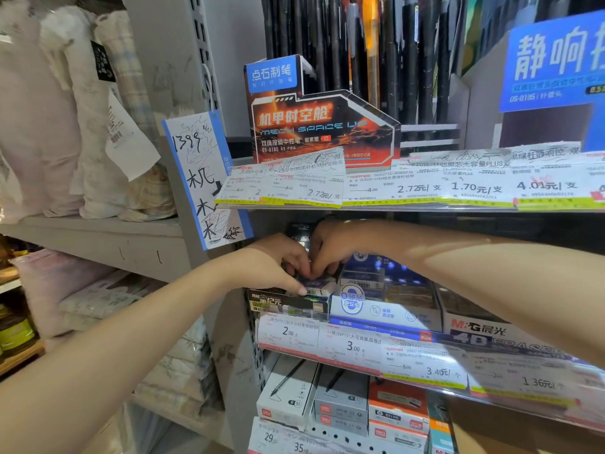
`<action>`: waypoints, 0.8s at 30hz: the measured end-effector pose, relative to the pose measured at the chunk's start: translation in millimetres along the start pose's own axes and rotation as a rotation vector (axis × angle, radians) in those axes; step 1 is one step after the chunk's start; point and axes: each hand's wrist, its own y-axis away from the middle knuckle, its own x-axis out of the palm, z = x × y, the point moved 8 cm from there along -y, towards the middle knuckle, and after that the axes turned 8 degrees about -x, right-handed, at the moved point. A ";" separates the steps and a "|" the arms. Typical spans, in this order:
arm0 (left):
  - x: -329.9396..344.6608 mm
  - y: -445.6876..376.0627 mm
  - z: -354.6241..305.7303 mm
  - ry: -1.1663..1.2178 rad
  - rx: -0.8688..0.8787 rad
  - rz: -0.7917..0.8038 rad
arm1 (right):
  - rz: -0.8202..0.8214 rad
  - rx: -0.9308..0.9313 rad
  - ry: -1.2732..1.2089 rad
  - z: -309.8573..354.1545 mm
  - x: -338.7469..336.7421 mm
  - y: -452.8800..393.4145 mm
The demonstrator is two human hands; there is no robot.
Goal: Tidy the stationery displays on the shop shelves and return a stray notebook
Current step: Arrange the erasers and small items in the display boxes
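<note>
Both my hands reach into the middle shelf's left end. My left hand (278,267) and my right hand (327,250) meet over a black display box (288,304) of erasers, with fingertips pinching small wrapped erasers (316,286) at the box's top. To the right stand a blue and white eraser box (383,309) and an M&G 4D eraser box (484,332). No notebook is in view.
Above, a red and black pen display stand (324,126) sits on the upper shelf behind price labels (393,188). Boxed pens (340,407) fill the shelf below. A scribbled test paper (203,178) hangs on the upright. Folded bedding (65,109) fills the left shelves.
</note>
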 end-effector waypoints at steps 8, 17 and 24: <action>2.5 -4.1 7.0 0.114 0.038 -0.044 | -0.031 0.058 -0.041 -1.8 3.2 0.3; 5.9 -7.2 11.0 0.138 0.020 -0.011 | -0.030 0.087 -0.058 -2.8 8.0 -2.8; 1.7 -8.9 13.0 0.222 0.021 -0.040 | -0.075 0.088 -0.144 -5.6 1.9 -0.8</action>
